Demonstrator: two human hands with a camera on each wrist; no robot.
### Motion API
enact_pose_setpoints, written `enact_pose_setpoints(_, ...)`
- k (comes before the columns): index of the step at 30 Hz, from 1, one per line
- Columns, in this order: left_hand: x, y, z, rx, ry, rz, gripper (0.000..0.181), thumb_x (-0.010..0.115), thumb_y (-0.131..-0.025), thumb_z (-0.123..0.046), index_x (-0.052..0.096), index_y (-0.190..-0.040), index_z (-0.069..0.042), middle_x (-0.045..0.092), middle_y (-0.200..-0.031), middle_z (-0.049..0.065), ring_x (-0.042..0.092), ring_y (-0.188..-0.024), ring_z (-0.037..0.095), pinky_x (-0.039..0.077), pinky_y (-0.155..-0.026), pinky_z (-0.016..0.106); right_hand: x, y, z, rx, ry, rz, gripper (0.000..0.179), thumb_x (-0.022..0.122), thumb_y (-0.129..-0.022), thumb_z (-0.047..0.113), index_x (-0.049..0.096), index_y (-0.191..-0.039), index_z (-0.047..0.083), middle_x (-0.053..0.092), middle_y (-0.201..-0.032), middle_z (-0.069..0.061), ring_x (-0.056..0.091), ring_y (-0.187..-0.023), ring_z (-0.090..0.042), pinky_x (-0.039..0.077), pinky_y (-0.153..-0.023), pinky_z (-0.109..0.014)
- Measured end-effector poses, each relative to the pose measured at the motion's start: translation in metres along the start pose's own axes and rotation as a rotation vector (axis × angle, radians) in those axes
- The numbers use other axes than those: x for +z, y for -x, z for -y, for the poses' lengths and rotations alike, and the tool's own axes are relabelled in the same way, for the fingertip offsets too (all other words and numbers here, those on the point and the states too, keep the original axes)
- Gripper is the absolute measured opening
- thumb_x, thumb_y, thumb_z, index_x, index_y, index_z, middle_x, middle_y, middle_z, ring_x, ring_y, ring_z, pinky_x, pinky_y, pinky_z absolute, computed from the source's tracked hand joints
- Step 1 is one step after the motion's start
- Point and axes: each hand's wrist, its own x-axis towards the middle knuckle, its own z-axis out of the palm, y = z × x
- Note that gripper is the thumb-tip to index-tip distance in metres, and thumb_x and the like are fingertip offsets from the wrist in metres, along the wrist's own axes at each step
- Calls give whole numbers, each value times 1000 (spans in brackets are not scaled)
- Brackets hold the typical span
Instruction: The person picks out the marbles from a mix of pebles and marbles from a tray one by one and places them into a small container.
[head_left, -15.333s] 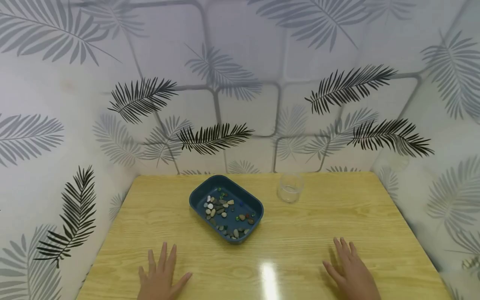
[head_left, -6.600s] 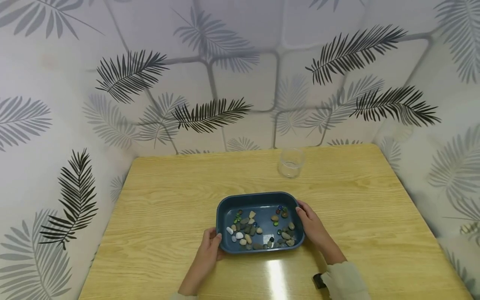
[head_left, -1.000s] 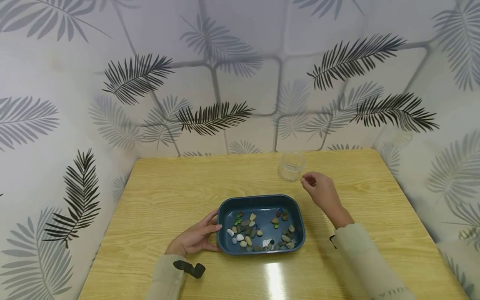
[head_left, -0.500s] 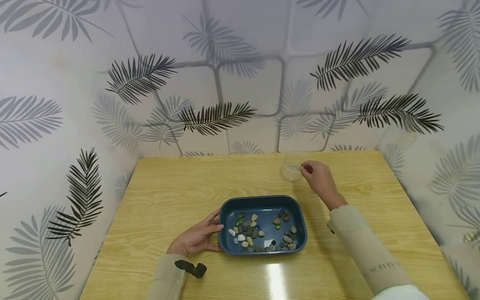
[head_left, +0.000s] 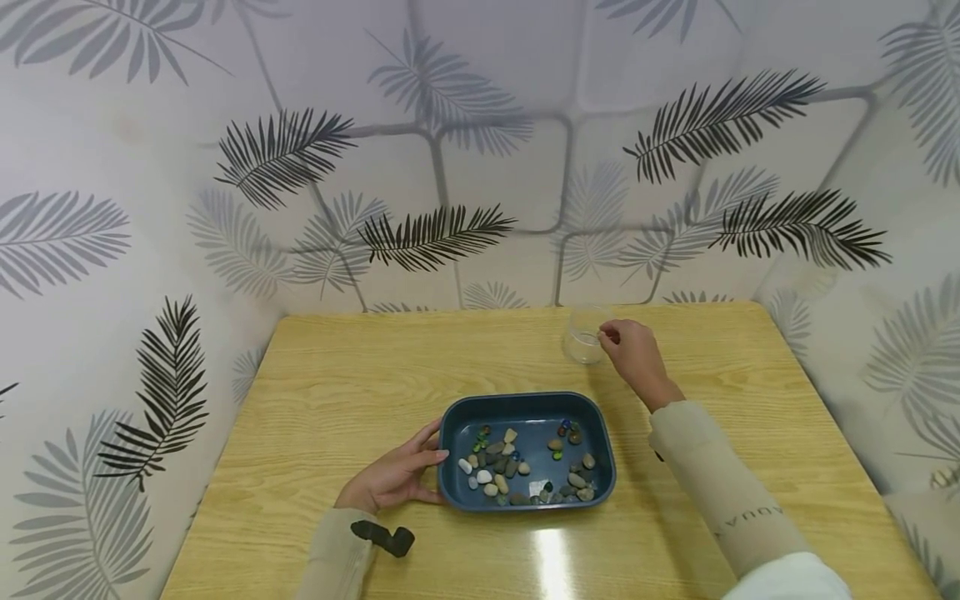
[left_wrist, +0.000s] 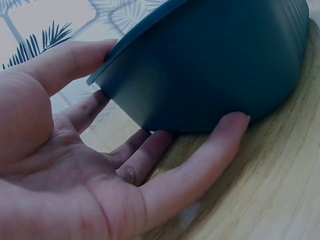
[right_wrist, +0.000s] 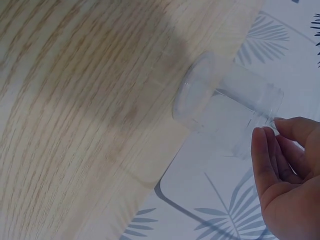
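Observation:
A dark blue tray [head_left: 527,402] holding pebbles [head_left: 498,460] and several small coloured glass pieces sits on the table. At its left end my left hand [head_left: 397,475] holds it. In the left wrist view, the thumb lies on the tray's rim and the spread fingers [left_wrist: 200,170] reach to its lower side. Towards the back stands a small clear jar [head_left: 583,343], upright. My right hand [head_left: 633,354] is at the jar's right side. In the right wrist view, its thumb and fingertips pinch the rim of the clear jar [right_wrist: 235,100].
The wooden table [head_left: 337,367] runs back to a wall [head_left: 495,75] with a leaf pattern. More patterned wall rises along the left and right sides. Bare wood lies left of the tray and right of the right arm.
The right hand has moved from just right of the jar up to its rim. Earlier, both hands held the tray, which was turned and brought nearer. The left hand has stayed on the tray.

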Motion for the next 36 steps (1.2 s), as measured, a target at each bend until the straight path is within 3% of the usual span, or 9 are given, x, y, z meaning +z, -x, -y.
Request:
enact_pose_setpoints(24,0,-1,0,-16,-2,-6,58,47,-92,-12,21,-139,-34,14,-141,11,30,-122,34,39,-73,63,-3,3,-1,40,-14,16,23,56,-87,15,62,-103,-1,63,-92,-14,59,-81,-25,48,-68,-38)
enact_pose_setpoints(36,1,1,-3,-23,0,13,60,48,-92,-13,19,-140,-35,12,-143,10,33,-121,36,39,-75,62,-6,8,-2,15,-18,-6,22,57,-87,16,63,-101,0,63,-91,-14,59,-80,-24,49,-66,-38)
